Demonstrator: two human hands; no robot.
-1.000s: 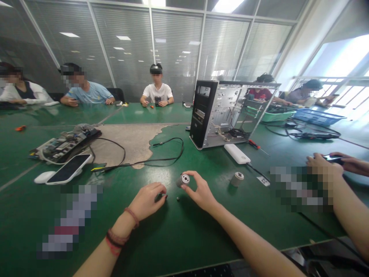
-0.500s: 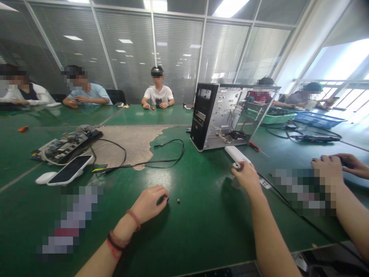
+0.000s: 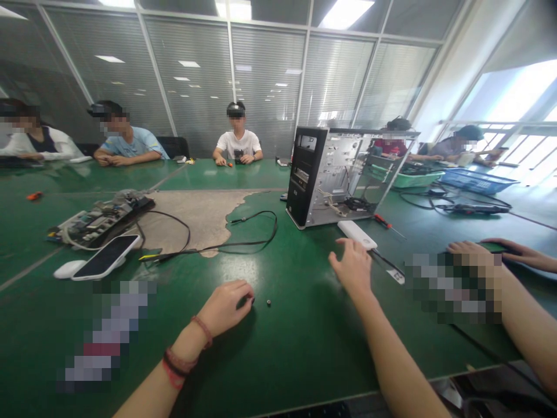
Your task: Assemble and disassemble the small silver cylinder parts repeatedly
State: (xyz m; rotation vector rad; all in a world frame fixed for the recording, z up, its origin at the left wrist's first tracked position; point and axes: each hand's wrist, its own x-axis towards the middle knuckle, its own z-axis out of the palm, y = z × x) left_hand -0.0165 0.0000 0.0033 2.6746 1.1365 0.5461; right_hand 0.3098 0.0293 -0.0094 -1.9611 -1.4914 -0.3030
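Left hand [image 3: 224, 309], one nut [image 3: 268, 302], right hand [image 3: 352, 268]

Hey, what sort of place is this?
Probably an electronics workshop: a black, open-sided desktop computer case, an exposed circuit board, and a red-handled screwdriver, all on a long green-topped workbench.

- Worn on the person's head, facing forward and down across the green workbench [image 3: 270, 354]
- Nearest at the left hand [image 3: 224, 309], 7 o'clock, and right hand [image 3: 353, 270], 4 o'clock
- Wide view reaches the far wall at 12 o'clock; the window [image 3: 513, 98] at 2 o'clock looks rather washed out
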